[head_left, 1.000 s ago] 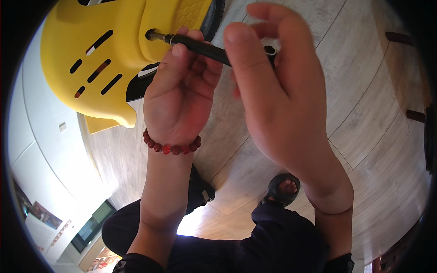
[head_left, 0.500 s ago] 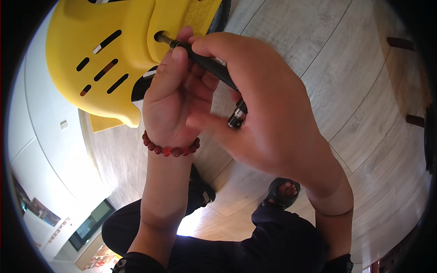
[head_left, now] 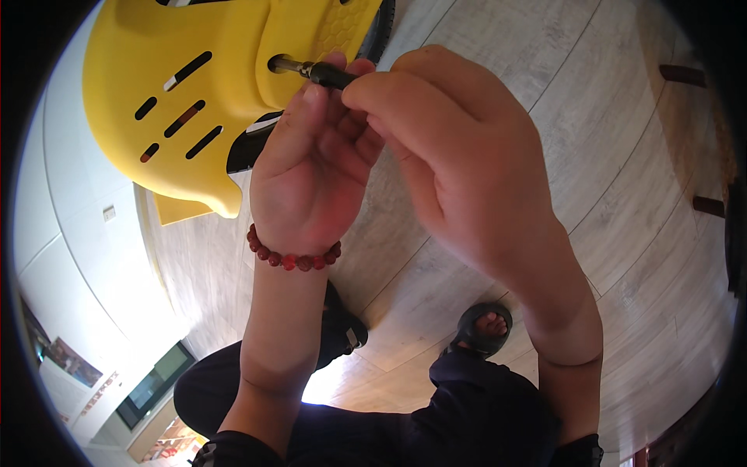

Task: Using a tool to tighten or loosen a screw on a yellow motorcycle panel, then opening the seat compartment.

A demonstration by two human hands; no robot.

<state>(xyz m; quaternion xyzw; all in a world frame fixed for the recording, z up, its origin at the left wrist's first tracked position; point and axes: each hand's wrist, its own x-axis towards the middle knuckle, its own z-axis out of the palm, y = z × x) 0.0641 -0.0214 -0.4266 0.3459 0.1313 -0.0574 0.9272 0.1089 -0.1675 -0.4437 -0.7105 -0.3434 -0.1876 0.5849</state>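
Observation:
A yellow molded plastic piece with long slots fills the upper left, a black tyre behind its edge. The metal shaft of a black-handled tool enters a round recess in the plastic. My left hand, palm up with a red bead bracelet, has its curled fingertips around the front of the tool beside the recess. My right hand is closed over the handle from the right, hiding its rear part.
Pale wood-look floor surrounds my feet. Dark furniture legs stand at the right. A white wall with a socket runs down the left, with a dark-framed opening at lower left.
My right hand has closed over the handle, its thumb drawn in from near my left palm, and the tool's rear end is now hidden. My left hand stays at the recess.

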